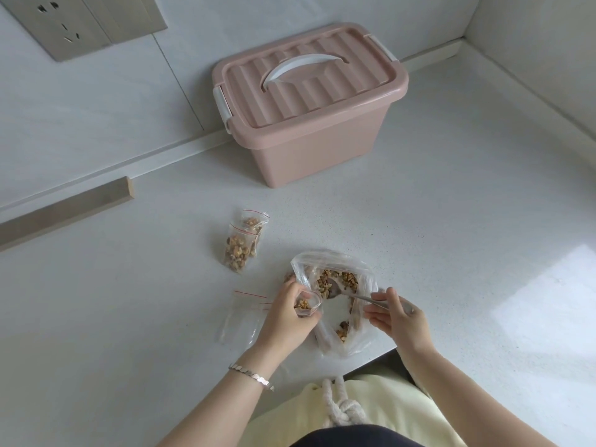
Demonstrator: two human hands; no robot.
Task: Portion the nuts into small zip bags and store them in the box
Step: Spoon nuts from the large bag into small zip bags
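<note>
A large clear plastic bag (364, 279) of chopped nuts lies open near the counter's front edge. My left hand (287, 321) grips a small zip bag (306, 304), its mouth open and some nuts inside, right beside the large bag. My right hand (396, 314) pinches the handle of a metal spoon (354, 297) whose bowl sits in the nuts inside the large bag. Two filled small zip bags (240, 245) lie side by side further left and back. The pink storage box (309, 101), lid closed with a white handle, stands at the back.
A few empty zip bags (240, 314) with red strips lie flat left of my left hand. The white counter (451, 204) meets a wall behind and to the right. A wall socket (74, 24) is at the upper left. The counter's front edge runs just under my right wrist.
</note>
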